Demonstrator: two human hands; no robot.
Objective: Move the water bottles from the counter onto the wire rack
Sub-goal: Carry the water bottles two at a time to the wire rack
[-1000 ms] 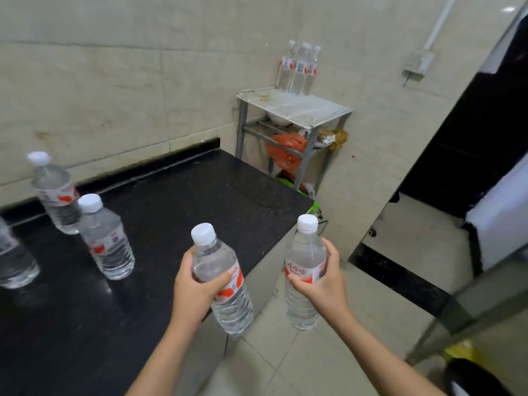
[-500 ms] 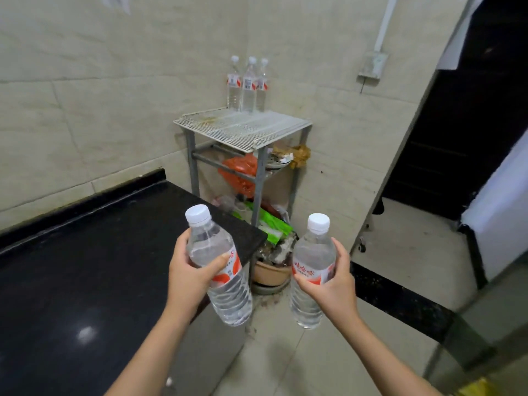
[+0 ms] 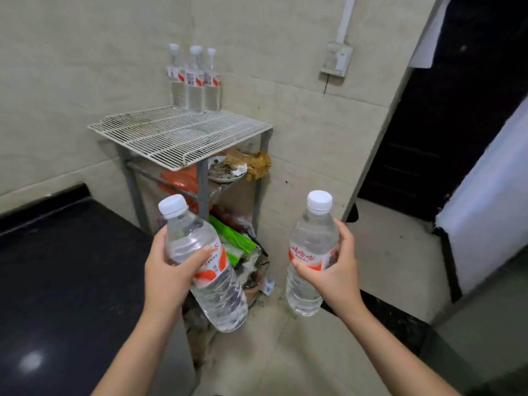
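both hands are up in front, each wrapped around a water bottle. the left hand has its fingers closed round the middle of the left bottle, thumb across the label, and that bottle leans — white cap tipped toward the left, base swung out to the right, hanging in the air just past the counter's right edge. the right hand is closed round the right bottle, which stands close to upright, cap on top, red and white label facing the camera, held over the tiled floor.

ahead stands the wire rack in the corner of the tiled walls, well apart from both held bottles. at the back edge of its white grid top, three rack bottles stand upright in a tight row against the wall — the rest of the grid is bare. below the top shelf: a bowl, an orange bag, green packets lower down. the black counter fills the lower left.
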